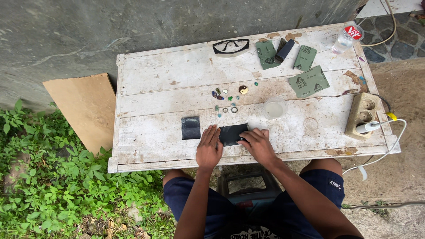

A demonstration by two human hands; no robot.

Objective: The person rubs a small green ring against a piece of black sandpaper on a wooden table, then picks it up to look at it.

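Head view: L hand (209,149) flat, fingers spread, pressing left edge of dark sandpaper sheet (232,133) near table (150,79) front edge. R hand (257,144) fingers bent on sheet's right side; pinched item, if any, can't tell. Second dark sheet (191,128) just left. Small stones (226,99), plastic cup (275,108) behind.

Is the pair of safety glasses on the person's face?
No, the safety glasses lie at the table's far edge, well away from both hands.

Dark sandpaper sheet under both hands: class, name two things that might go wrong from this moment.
1. The cup of cloudy liquid stands just beyond the right hand; a stray move could tip it toward the power strip.
2. The small stones and rings lie loose behind the dark sandpaper sheet; the left hand might scatter them.
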